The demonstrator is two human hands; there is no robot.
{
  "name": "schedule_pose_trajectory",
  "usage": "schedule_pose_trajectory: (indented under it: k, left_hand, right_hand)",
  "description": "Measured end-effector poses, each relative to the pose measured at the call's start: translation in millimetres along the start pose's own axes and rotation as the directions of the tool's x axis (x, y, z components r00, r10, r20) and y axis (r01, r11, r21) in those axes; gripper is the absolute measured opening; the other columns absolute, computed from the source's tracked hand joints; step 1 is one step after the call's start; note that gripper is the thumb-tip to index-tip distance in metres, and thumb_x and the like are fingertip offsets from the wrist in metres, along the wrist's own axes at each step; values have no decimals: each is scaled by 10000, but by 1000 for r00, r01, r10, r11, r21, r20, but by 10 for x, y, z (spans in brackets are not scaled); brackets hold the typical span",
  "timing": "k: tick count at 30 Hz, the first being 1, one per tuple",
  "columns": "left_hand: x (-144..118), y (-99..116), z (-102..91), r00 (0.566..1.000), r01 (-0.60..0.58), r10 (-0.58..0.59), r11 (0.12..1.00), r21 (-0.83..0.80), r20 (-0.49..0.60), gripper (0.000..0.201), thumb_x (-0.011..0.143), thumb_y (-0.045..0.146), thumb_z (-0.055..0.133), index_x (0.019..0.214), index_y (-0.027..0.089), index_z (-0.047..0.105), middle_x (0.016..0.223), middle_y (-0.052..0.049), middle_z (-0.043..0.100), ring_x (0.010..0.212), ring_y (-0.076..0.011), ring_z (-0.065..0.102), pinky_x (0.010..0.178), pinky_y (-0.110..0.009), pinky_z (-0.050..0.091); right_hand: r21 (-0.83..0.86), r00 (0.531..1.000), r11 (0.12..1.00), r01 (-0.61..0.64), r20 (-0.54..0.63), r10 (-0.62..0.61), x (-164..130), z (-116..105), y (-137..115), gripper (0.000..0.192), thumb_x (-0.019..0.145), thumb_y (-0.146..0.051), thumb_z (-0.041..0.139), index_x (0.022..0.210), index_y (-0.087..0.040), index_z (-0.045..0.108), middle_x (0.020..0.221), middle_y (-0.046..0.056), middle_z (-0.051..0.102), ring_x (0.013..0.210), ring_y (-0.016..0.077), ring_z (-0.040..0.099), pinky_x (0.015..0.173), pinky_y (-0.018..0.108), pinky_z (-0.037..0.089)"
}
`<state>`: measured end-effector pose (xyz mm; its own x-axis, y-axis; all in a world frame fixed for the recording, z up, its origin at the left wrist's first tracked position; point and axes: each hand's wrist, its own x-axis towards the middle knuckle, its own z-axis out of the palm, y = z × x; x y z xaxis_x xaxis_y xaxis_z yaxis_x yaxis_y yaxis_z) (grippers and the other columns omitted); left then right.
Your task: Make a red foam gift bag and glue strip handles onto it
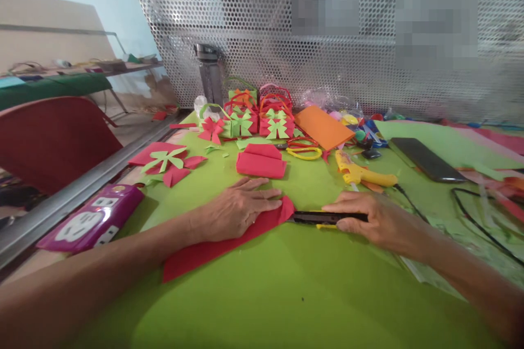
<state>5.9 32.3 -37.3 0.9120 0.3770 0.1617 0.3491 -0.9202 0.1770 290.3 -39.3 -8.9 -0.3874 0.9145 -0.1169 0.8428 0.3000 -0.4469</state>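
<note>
My left hand [235,210] lies flat, fingers stretched out, pressing on a folded strip of red paper [213,256] on the green table top [262,305]. A black and yellow utility knife [311,217] is gripped in my right hand [364,215]. Its blade end meets the right tip of the red paper. Just beyond my left hand sits a folded red paper piece [261,162]. Past it are scissors with yellow handles [303,152]. A yellow glue gun [362,172] lies beyond my right hand.
Small red and green paper bags with bows [277,124] stand at the back beside a grey bottle [210,73]. Orange paper [325,126] and a dark phone [426,159] lie to the right. A purple case [92,221] sits left, near loose paper petals [164,159]. A black cable [483,223] curls at right.
</note>
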Motion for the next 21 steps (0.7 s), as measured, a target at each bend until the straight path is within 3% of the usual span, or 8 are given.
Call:
schedule_pose_trajectory:
  k: [21]
  left_hand:
    - [5, 6, -7, 1000, -23, 23, 1000, 1, -12, 517, 829, 26, 377, 1300, 218, 464, 1378, -32, 446, 1317, -243, 312, 1080, -479, 288]
  right_hand:
    - [-1, 999, 999, 40, -4, -40, 42, -21, -39, 279, 844, -288, 512, 1072, -251, 669, 871, 50, 643, 732, 162, 577, 649, 261, 424]
